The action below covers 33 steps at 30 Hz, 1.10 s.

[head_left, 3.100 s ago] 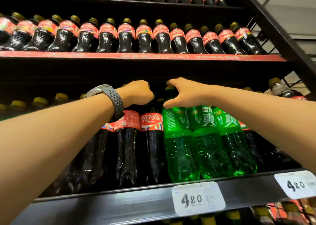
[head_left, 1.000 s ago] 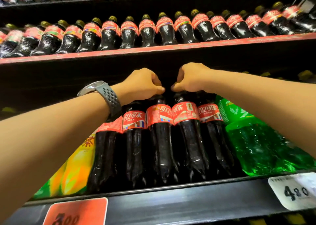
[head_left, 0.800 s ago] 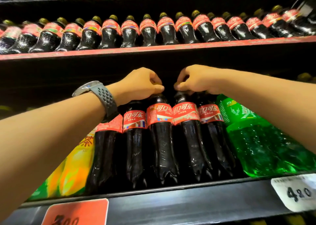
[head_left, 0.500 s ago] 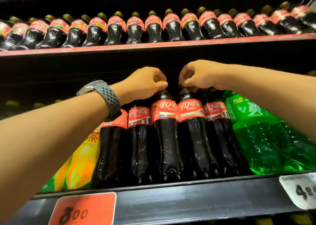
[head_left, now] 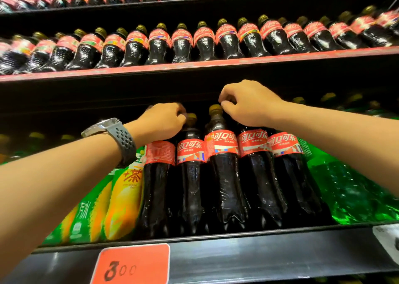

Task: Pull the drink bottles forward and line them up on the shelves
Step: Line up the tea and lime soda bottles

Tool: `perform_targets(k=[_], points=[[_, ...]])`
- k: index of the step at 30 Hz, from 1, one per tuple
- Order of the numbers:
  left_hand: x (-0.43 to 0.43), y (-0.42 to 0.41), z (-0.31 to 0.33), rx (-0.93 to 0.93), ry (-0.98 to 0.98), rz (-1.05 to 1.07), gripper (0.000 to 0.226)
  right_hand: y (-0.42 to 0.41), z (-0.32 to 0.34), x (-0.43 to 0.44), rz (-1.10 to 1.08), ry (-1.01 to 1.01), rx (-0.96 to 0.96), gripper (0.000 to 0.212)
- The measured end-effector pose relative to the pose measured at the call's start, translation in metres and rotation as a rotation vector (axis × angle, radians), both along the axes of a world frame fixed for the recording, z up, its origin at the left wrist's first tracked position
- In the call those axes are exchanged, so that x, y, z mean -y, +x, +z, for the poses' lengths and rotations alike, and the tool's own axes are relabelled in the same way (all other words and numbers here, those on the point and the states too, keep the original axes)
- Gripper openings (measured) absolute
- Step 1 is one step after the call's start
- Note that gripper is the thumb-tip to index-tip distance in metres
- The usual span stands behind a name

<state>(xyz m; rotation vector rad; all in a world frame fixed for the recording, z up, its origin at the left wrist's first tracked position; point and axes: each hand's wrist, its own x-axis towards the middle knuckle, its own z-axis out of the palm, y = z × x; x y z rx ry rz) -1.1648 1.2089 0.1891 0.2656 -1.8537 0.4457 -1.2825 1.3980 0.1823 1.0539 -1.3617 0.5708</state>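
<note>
Several tall cola bottles with red labels stand in a row at the front of the black shelf. My left hand, with a grey watch on the wrist, is curled over the tops of the two leftmost bottles, its fingertips against the yellow cap of the second. My right hand pinches the yellow cap of the third bottle and hides the top of the fourth. The third bottle leans slightly left.
Yellow-green tea bottles stand left of the colas, green soda bottles right. The red-edged shelf above carries a long row of small cola bottles. An orange price tag and a white tag hang on the shelf front.
Both hands have shifted one bottle to the left along the cola row. Two yellow caps now show between the hands. The view has tilted up and left.
</note>
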Motion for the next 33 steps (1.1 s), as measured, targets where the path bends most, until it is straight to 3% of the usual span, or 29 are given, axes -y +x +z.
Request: perform_targets(k=[4,8,13,19,21,24,28,30,33], points=[[0.015,0.003,-0.009,-0.051,-0.055,0.119,0.037,0.018,-0.002,0.035,-0.021,0.055,-0.008,0.032],[0.023,0.013,-0.008,-0.15,-0.065,0.147,0.043,0.035,0.0,0.068,-0.265,0.063,-0.067,0.047],[0.027,0.022,-0.008,-0.13,-0.122,-0.067,0.034,0.05,-0.002,0.089,-0.291,0.066,-0.054,0.04],[0.044,0.041,-0.002,-0.026,-0.038,-0.253,0.031,0.059,-0.004,0.092,-0.345,0.012,-0.083,0.031],[0.052,0.043,-0.002,0.025,0.01,-0.378,0.028,0.064,-0.004,0.096,-0.258,0.016,-0.108,0.033],[0.063,0.041,-0.005,0.108,0.048,-0.564,0.025,0.077,-0.001,0.106,0.027,0.13,0.063,0.037],[0.075,0.043,-0.007,0.167,0.152,-0.644,0.039,0.088,0.005,0.119,0.09,0.178,0.175,0.046],[0.084,0.046,-0.004,0.061,0.154,-0.547,0.044,0.088,0.006,0.12,0.057,0.172,0.195,0.046],[0.097,0.055,-0.002,-0.084,0.061,-0.164,0.042,0.085,0.006,0.122,0.031,0.177,0.218,0.042]])
